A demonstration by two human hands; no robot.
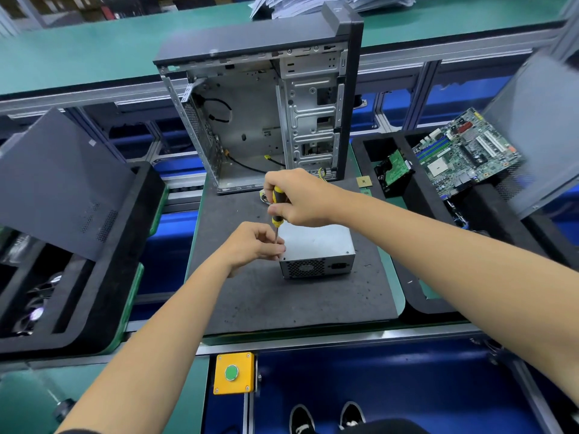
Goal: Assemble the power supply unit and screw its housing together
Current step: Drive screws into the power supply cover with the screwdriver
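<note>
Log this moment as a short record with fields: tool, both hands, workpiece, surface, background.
tool: yellow-and-black screwdriver, upright, tip at the unit's top left edge
right hand: grips the handle
left hand: pinches the shaft near its tip
workpiece: grey metal power supply unit, fan grille facing the camera
surface: dark foam mat
background: open computer case, upright; green motherboard in a tray on the right

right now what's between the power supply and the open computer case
In the head view, the right hand gripping the screwdriver, above bare dark mat.
</note>
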